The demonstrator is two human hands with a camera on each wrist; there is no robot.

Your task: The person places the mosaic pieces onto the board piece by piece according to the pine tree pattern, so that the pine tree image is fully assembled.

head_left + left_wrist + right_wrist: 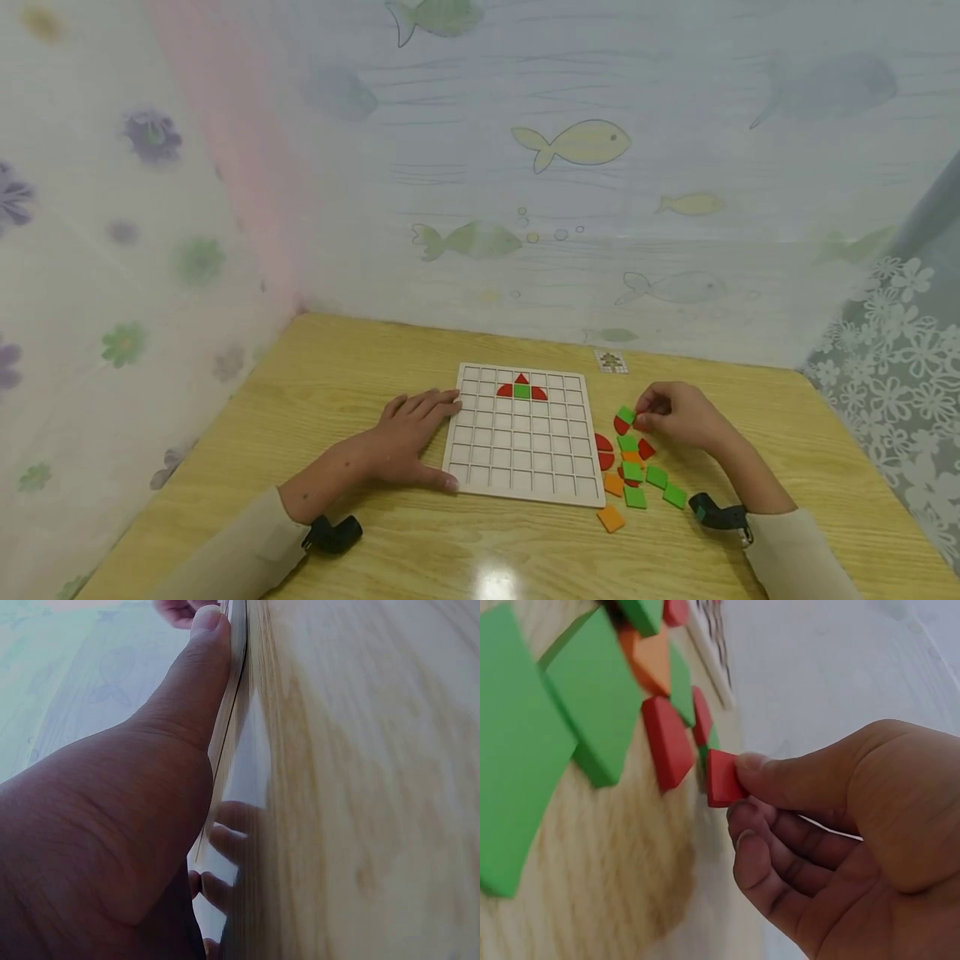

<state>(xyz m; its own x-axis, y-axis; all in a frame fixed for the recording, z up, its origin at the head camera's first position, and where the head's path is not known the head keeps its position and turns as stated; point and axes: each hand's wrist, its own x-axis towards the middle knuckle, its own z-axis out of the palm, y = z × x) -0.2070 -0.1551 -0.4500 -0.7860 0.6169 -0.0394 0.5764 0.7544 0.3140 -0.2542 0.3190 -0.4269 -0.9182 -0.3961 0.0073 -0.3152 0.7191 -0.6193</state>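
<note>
A white wooden grid board (491,454) lies on the table. Near its far edge sit a red triangle (522,379), a green square (522,392) and two red quarter-round tiles (538,393), set in the cells. My left hand (408,437) rests at the board's left side, fingers extended onto the edge and thumb along the near left corner. Right of the board, my right hand (678,414) pinches a small red tile (721,778) between thumb and fingertips, above the loose pieces. The fingers partly hide the tile's shape.
Loose green tiles (635,497), orange tiles (611,519) and red tiles (604,460) lie in a heap along the board's right side, some overlapping. A small pattern card (611,361) lies behind the board. Printed fabric (450,183) hangs around the table (352,358).
</note>
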